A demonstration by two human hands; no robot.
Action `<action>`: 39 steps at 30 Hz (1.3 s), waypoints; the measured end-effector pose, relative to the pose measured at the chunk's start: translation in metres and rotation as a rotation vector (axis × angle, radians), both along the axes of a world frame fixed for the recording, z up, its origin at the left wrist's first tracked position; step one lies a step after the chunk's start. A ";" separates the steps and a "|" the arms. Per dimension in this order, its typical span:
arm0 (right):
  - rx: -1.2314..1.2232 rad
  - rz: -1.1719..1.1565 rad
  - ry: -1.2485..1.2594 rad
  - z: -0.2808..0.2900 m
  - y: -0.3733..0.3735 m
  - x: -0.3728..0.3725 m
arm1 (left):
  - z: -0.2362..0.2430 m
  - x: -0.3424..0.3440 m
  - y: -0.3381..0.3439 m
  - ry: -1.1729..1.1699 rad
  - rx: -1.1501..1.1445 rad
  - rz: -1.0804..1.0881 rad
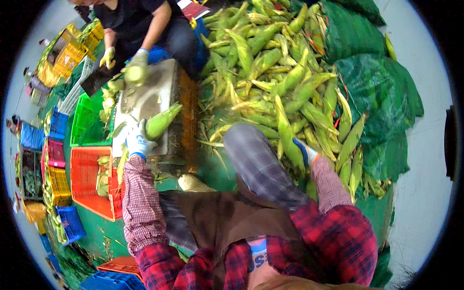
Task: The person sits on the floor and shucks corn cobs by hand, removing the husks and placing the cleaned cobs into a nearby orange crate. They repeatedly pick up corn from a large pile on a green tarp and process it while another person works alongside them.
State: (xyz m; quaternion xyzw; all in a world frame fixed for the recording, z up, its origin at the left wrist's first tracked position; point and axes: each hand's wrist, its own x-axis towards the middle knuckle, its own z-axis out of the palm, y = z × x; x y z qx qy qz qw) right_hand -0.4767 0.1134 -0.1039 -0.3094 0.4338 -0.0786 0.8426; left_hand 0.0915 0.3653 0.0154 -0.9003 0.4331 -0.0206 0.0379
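At nine o'clock in the view, the left hand (138, 138) grips one end of a corn ear (163, 122) over the desk (162, 79). At three o'clock, the right hand (306, 152) touches a second ear (288, 137) on the corn pile (263, 63); whether it grasps, I cannot tell. The step looks like fetching corn; the next move probably calls for a firm lift.

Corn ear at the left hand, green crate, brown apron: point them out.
Corn ear (163, 122), head view: middle of its green husk.
Green crate (85, 126), head view: bare inner wall.
Brown apron (212, 215), head view: its middle.
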 end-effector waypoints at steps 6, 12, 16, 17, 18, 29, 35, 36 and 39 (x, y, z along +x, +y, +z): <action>0.145 -0.021 -0.146 -0.038 0.048 -0.062 | 0.009 0.001 -0.002 -0.103 -0.082 0.010; -0.177 0.203 0.265 -0.004 0.042 -0.069 | 0.022 0.016 -0.015 -0.445 -0.260 -0.014; -0.414 0.251 0.154 0.018 0.004 -0.046 | 0.060 -0.050 -0.065 -0.271 -0.489 -0.329; -0.517 0.266 0.139 0.041 0.000 -0.015 | 0.065 -0.064 -0.068 -0.263 -0.502 -0.447; -0.640 0.333 0.141 0.068 -0.008 0.012 | 0.073 -0.082 -0.074 -0.254 -0.469 -0.511; -0.919 0.518 -0.380 0.185 -0.038 0.269 | 0.086 -0.114 -0.088 -0.182 -0.512 -0.778; -2.043 1.069 0.318 -0.022 -0.120 0.169 | 0.071 -0.072 -0.058 -0.159 -0.640 -0.370; -1.910 1.032 0.405 -0.044 -0.107 0.151 | 0.068 -0.065 -0.049 -0.136 -0.545 -0.269; -1.526 0.804 0.395 -0.032 -0.056 0.164 | 0.051 -0.026 -0.002 -0.183 -0.426 -0.075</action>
